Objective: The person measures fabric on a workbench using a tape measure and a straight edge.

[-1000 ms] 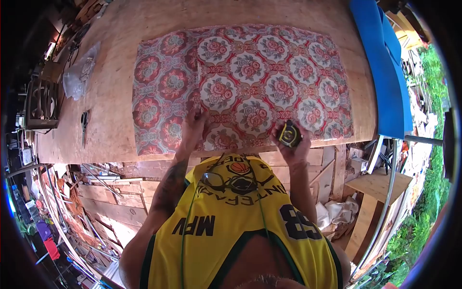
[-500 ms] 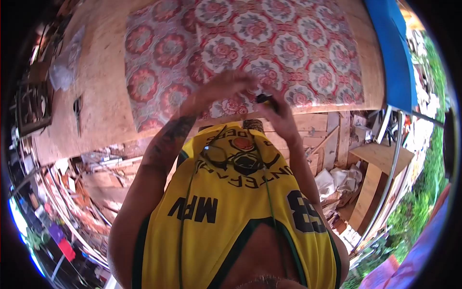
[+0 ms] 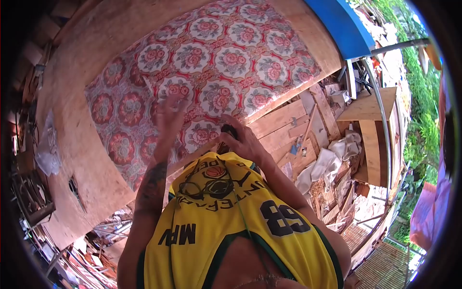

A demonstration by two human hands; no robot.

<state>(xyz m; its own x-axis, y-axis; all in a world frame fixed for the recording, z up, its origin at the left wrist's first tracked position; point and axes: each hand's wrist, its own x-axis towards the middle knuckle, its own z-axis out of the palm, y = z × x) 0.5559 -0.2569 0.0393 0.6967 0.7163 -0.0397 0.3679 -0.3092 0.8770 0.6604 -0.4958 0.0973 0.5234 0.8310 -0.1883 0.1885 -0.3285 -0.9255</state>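
Note:
My left hand [image 3: 172, 115] is over the flowered sheet [image 3: 207, 62], blurred, its fingers loosely stretched with nothing visible in them. By the near edge of the table, my right hand [image 3: 244, 143] is closed around a small black object [image 3: 229, 130], partly hidden by the fingers; I cannot tell its kind. The sheet has red and white rose medallions, with a greyer, more faded-looking part on its left. It lies flat on the plywood tabletop [image 3: 72, 115]. A pair of scissors [image 3: 75, 190] rests on the wood to the left.
A crumpled clear plastic bag [image 3: 47, 151] lies on the tabletop's left side. Beyond the right end is a blue panel [image 3: 339, 26]. Wood scraps and white cloth [image 3: 327, 161] cover the ground at right, beside a wooden box [image 3: 373, 135].
The view has turned and shifted, so the table now slants. My hands have moved apart; the left is over the sheet, while the right keeps the small black object near the table edge.

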